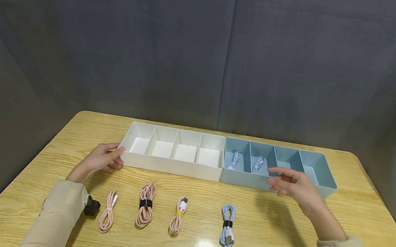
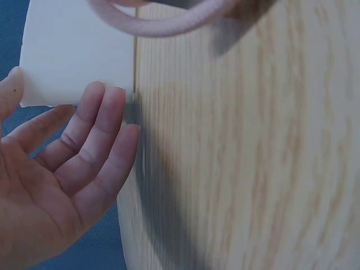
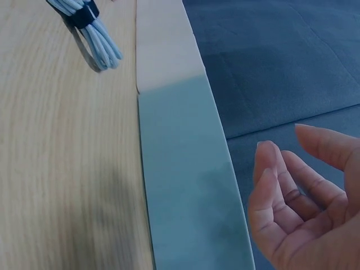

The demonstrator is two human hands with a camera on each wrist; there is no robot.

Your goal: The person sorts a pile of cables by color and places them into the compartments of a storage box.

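Note:
My left hand [image 1: 102, 158] rests at the left front corner of a white divided box [image 1: 172, 166], its fingertips against the end. In the left wrist view its fingers [image 2: 93, 143] are fairly straight. My right hand [image 1: 297, 188] hovers by the front rim of the blue-grey divided box [image 1: 243, 179], holding nothing. The right wrist view shows its fingers [image 3: 284, 197] loosely bent, the thumb apart. Two light-coloured cable bundles, one in the leftmost compartment [image 1: 234, 160] and one in the second [image 1: 258, 164], lie inside the blue-grey box.
In front of the boxes on the wooden table [image 1: 268, 245] lie a pink cable [image 1: 108, 212], a thicker pink cable [image 1: 144, 213] with a black strap, a pink cable [image 1: 176, 220] with a yellow tie and a blue cable [image 1: 228, 217]. A dark curtain [image 1: 178, 52] hangs behind.

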